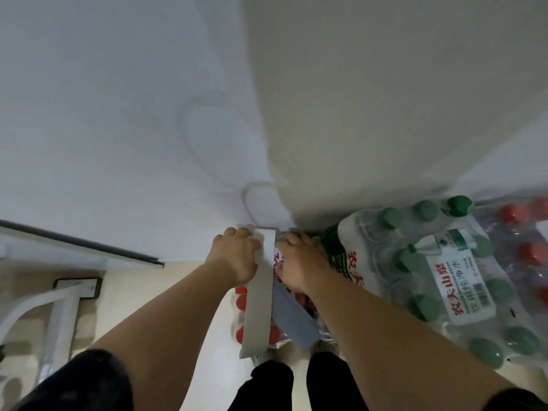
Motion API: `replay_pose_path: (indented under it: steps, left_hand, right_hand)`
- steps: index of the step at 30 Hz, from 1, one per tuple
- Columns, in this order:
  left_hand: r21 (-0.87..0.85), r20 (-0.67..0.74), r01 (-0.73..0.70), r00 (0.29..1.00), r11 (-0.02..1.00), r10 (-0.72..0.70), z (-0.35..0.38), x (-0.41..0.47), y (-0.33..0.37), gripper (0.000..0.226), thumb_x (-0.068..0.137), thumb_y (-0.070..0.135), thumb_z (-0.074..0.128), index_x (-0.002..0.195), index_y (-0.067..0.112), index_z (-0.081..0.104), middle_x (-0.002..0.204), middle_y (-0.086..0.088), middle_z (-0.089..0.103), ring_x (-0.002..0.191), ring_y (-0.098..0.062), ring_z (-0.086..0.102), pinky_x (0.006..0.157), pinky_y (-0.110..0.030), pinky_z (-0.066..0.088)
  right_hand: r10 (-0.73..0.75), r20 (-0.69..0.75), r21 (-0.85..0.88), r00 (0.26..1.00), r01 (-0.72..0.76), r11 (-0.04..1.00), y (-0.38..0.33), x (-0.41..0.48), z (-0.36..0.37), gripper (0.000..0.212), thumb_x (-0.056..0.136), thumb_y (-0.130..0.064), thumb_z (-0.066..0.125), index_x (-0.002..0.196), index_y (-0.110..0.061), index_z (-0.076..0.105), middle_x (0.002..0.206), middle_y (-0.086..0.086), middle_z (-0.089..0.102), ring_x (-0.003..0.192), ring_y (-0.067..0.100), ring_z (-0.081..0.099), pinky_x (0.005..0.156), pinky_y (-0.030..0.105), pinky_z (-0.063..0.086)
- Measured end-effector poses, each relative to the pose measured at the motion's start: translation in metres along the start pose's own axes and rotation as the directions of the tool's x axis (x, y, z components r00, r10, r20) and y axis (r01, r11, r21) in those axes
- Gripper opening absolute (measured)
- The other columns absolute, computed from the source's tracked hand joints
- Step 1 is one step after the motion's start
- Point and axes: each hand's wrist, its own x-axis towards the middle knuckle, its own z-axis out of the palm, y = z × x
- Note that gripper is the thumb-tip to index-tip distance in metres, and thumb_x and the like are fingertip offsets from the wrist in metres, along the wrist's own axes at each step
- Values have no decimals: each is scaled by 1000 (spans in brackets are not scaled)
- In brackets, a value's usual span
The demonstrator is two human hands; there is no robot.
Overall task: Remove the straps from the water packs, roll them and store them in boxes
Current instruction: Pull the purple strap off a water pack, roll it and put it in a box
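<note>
A shrink-wrapped water pack with red caps (241, 304) stands on the floor below me, against the wall. A wide grey-white strap (261, 292) runs over its top and hangs loose toward me, with a second bluish-grey length (293, 318) beside it. My left hand (234, 256) grips the strap at the pack's far end, fingers curled over it. My right hand (299, 262) rests on the pack just right of the strap, fingers curled down behind the pack; what they hold is hidden.
A green-capped water pack (439, 280) lies to the right, another red-capped pack (530, 247) beyond it. A white cable (249, 200) loops on the wall. A white table leg and foot (65, 304) stand at left. My legs are below.
</note>
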Motion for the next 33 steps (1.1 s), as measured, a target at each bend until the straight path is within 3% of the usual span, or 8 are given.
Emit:
replay_pose_path:
  steps: [7, 10, 14, 17, 21, 23, 28, 33]
  left_hand:
    - [-134, -17, -30, 999, 990, 28, 10, 9, -4, 39, 88, 31, 54, 127, 25, 57, 133, 1, 57, 135, -26, 40, 111, -47, 31]
    - [-223, -101, -44, 995, 974, 22, 10, 7, -4, 23, 85, 23, 55, 106, 20, 64, 119, -1, 64, 123, -26, 51, 102, -41, 40]
    - [-371, -218, -76, 976, 925, -7, 8, -2, 1, 20, 83, 16, 60, 98, 11, 72, 108, -3, 69, 104, -26, 62, 87, -34, 51]
    - [-466, -306, -107, 951, 878, -47, 7, -17, 11, 19, 83, 13, 63, 94, 15, 78, 106, 0, 72, 98, -20, 66, 85, -30, 53]
    - [-490, -415, -193, 909, 850, -34, -8, -46, 25, 14, 74, 5, 66, 61, 11, 69, 69, 0, 69, 66, -18, 64, 63, -34, 53]
    - [-506, -461, -239, 887, 829, -26, -18, -67, 33, 19, 74, 4, 71, 59, 16, 71, 65, 6, 69, 61, -15, 63, 58, -22, 49]
    - [-648, -464, -280, 882, 708, -76, -44, -120, 56, 22, 73, 2, 77, 68, 23, 75, 68, 24, 67, 69, -3, 67, 64, -10, 48]
    - [-669, -467, -301, 881, 679, -69, -72, -155, 88, 21, 71, -6, 78, 67, 14, 72, 68, 11, 68, 68, -8, 65, 63, -9, 46]
  right_hand:
    - [-2, 77, 27, 997, 0, 1000, -5, 11, 8, 68, 96, -11, 50, 157, -28, 24, 172, -5, 6, 158, 26, -2, 123, 56, 4]
    - [-16, 84, 58, 996, 11, 998, -4, 9, 9, 72, 96, -7, 50, 159, -27, 20, 172, -4, 5, 158, 24, -5, 124, 53, 4]
    - [-27, -31, 100, 999, 30, 994, -4, 0, 9, 61, 94, -9, 55, 150, -24, 38, 167, -1, 27, 156, 25, 14, 122, 51, 18]
    - [10, -237, 52, 972, 2, 999, -3, -16, 6, 38, 93, -18, 60, 131, -20, 57, 137, 2, 60, 130, 25, 49, 109, 46, 39]
    - [16, -400, 116, 916, 34, 993, -2, -49, -5, 19, 98, -32, 57, 113, -21, 55, 105, 1, 65, 98, 22, 60, 84, 36, 51]
    - [36, -405, 166, 914, 35, 986, -2, -66, -10, 17, 97, -36, 59, 106, -24, 52, 95, -1, 64, 87, 18, 62, 78, 35, 55]
    - [36, -348, 349, 937, 94, 932, 0, -121, -36, 16, 97, -35, 62, 100, -23, 51, 88, -6, 62, 80, 13, 59, 67, 24, 42]
    - [20, -397, 434, 918, 169, 885, 14, -176, -66, 16, 98, -32, 62, 90, -21, 55, 80, -4, 63, 73, 16, 58, 63, 27, 40]
